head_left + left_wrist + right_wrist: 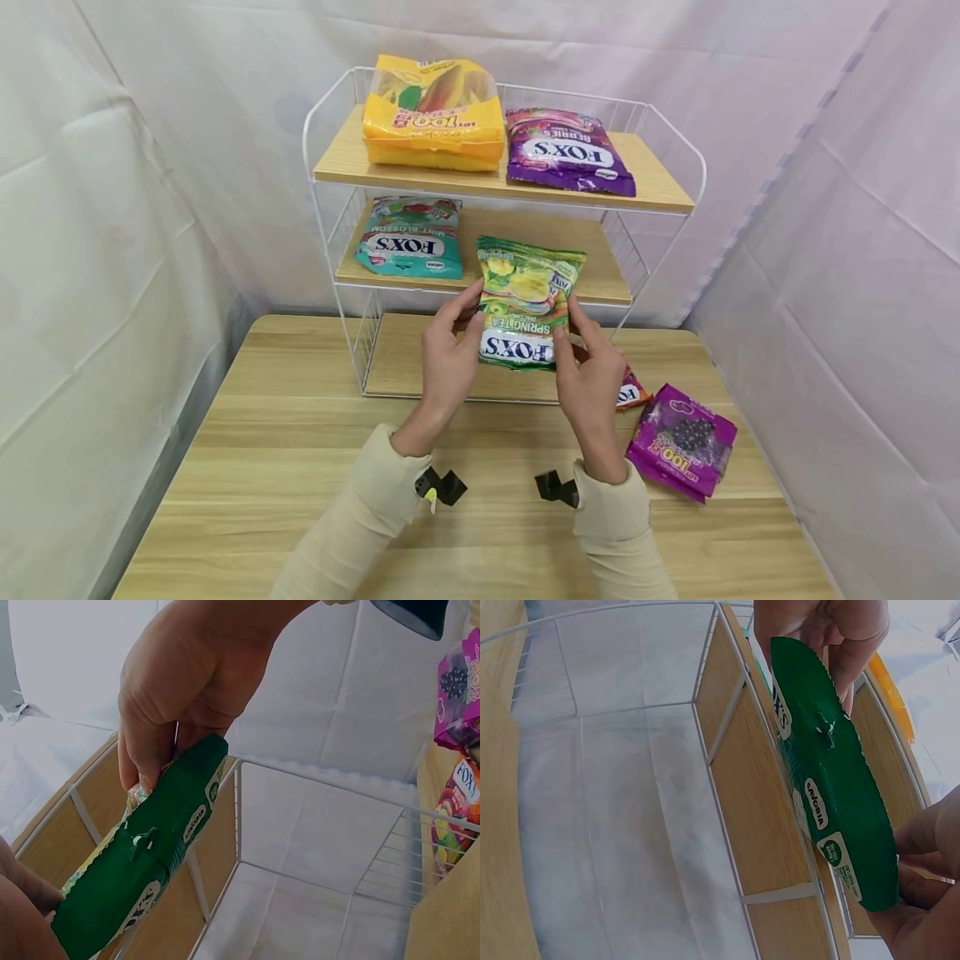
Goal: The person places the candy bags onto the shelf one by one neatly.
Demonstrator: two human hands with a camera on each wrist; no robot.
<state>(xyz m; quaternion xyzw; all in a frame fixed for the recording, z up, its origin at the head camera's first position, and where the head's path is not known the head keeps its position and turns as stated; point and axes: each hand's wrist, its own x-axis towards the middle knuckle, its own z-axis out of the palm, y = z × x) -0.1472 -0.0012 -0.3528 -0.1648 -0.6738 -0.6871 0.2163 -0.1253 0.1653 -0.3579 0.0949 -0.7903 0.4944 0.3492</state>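
Observation:
A green bag of Fox's Spring Tea candy is held up in front of the middle shelf, its printed face towards the head camera. My left hand grips its left edge, the thumb on the front. My right hand grips the opposite edge in the same way. Both wrist views show the bag's dark green underside, with fingers at each end. Behind my right hand, an orange-red Fox's bag is partly hidden.
A white wire rack with wooden shelves stands on the table. Its top holds a yellow bag and a purple Fox's Berries bag. A teal Mint Blossom bag lies on the middle shelf. A purple grape-pictured bag lies right.

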